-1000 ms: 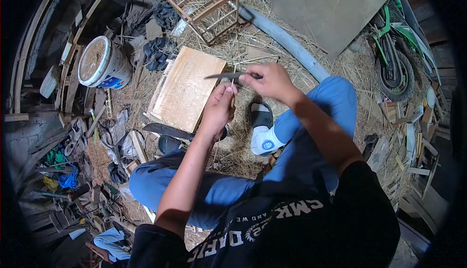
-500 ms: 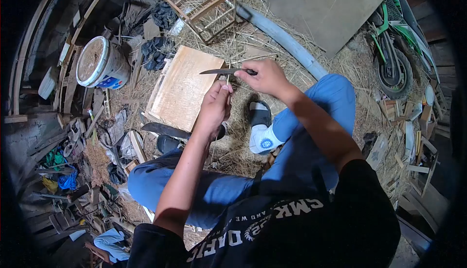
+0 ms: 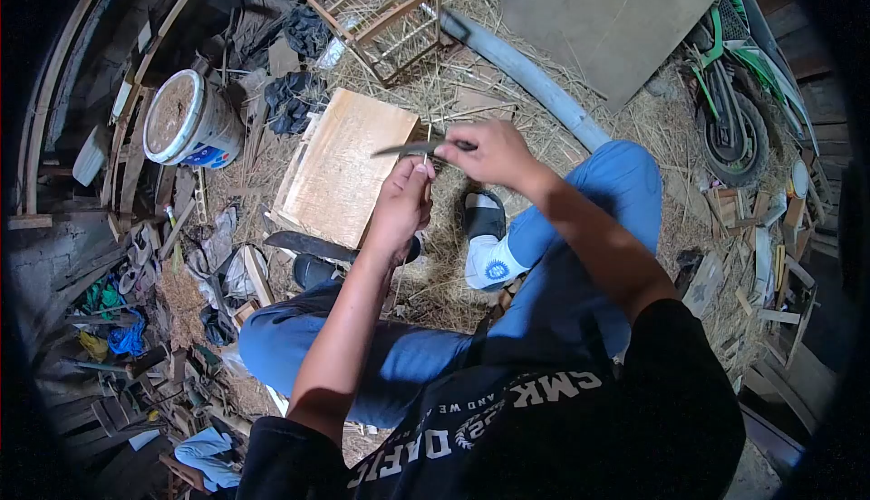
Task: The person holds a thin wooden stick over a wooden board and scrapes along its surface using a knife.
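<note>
- Dark metal knife [image 3: 405, 149], 11 o'clock of view centre. Blade lies roughly level, tip toward 9 o'clock, handle end toward 3.
- Right hand [image 3: 490, 152], 1 o'clock: fingers wrapped round the knife handle, thumb forward near the blade root.
- Left hand [image 3: 402, 199], between 10 and 11 o'clock: gripping a thin pale stick [image 3: 425, 160] between thumb and forefinger, other fingers curled in.
- Stick sits just shy of 12 o'clock, about upright in view, top end toward 12. Blade crosses it right above the left fingertips. Can't tell if the edge is biting or only passing over.
- Pale wooden block [image 3: 340, 165], 10 o'clock, on the straw-littered floor [image 3: 453, 305]. Knife tip and left hand show over its right-hand edge. Grain side up.
- Larger dark blade [image 3: 311, 244], 9 o'clock, by the block's near edge; far part runs behind the left forearm.
- White bucket [image 3: 217, 126], 10 o'clock, well out past the block. Brownish contents, type unclear.
- Wooden slatted cage [image 3: 399, 22], between 11 and 12 o'clock, tilted in view.
- Grey pipe [image 3: 526, 69], 1 o'clock, running from beside the cage toward the right knee [image 3: 625, 169].
- Green motorbike [image 3: 716, 51], between 2 and 3 o'clock, well apart from the hands.
</note>
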Motion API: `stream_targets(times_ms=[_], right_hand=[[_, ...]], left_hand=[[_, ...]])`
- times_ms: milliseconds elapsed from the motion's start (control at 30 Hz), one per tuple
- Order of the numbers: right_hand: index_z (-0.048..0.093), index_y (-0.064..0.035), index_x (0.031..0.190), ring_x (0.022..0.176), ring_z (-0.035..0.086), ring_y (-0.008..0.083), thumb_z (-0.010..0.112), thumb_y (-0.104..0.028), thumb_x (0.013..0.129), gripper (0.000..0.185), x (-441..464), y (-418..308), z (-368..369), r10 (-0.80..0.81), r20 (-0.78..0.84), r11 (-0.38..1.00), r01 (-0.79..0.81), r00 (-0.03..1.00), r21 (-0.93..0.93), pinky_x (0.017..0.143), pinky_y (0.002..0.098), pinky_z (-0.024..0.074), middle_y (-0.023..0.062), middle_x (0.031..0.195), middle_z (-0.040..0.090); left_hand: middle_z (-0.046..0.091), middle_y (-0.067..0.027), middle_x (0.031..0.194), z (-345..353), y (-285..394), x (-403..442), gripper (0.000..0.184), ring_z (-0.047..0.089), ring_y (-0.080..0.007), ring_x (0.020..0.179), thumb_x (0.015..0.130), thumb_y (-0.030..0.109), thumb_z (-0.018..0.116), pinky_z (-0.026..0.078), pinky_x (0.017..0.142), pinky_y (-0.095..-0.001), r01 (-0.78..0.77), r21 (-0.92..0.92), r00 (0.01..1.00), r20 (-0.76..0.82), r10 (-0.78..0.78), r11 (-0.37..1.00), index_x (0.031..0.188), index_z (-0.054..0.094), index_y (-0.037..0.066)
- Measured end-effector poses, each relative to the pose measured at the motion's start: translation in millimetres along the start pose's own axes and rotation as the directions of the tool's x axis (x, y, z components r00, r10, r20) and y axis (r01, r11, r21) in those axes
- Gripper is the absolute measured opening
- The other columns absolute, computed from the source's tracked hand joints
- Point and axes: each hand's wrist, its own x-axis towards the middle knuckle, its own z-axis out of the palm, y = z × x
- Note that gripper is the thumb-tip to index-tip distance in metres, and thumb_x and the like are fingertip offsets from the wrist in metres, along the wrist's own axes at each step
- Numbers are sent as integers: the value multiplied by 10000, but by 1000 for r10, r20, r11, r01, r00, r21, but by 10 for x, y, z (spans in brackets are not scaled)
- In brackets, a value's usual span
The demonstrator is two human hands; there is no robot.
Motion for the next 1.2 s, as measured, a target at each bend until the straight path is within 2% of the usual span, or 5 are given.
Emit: stream_targets(times_ms=[233, 433, 567, 667, 1200], right_hand=[[754, -112, 916, 644, 670, 329, 740, -443, 922, 332, 171, 242, -74, 99, -197, 995, -94, 975, 36, 589, 403, 505, 134, 712, 675], [737, -141, 886, 605, 647, 337, 715, -461, 932, 324, -35, -82, -33, -43, 58, 999, 44, 997, -1, 556, 426, 481, 116, 649, 635], [731, -160, 898, 607, 650, 353, 708, -481, 934, 324, 37, 7, -87, 60, 11, 997, -59, 998, -57, 559, 447, 488, 115, 647, 642], [733, -151, 897, 619, 661, 358, 704, -487, 934, 339, -10, -28, -80, -32, 5, 998, 32, 999, -60, 563, 456, 494, 122, 651, 652], [740, -175, 901, 618, 662, 332, 713, -485, 921, 312, 24, 1, 16, -15, 18, 999, 16, 1000, -44, 561, 438, 491, 107, 676, 658]], left_hand=[[389, 86, 631, 17, 22, -27, 177, 293, -36, 429, 1121, 309, 480, 208, 395, -237, 47, -3, 998, 47, -47, 999, 1050, 541, 159], [388, 91, 601, 12, -20, 35, 170, 297, -30, 423, 1126, 264, 470, 208, 394, -235, 26, 22, 1000, -9, -26, 999, 1045, 568, 151], [414, 100, 650, -17, -51, 73, 167, 312, -10, 460, 1122, 260, 487, 234, 415, -222, -77, 91, 995, -54, 82, 993, 1054, 573, 134], [404, 97, 610, -47, -92, 106, 175, 322, -20, 442, 1125, 248, 478, 229, 411, -230, -96, 126, 991, -76, 107, 987, 1040, 583, 139], [414, 103, 621, 36, -20, 71, 166, 341, -12, 474, 1114, 219, 505, 246, 420, -218, -65, 133, 989, -126, 82, 989, 1017, 593, 116]])
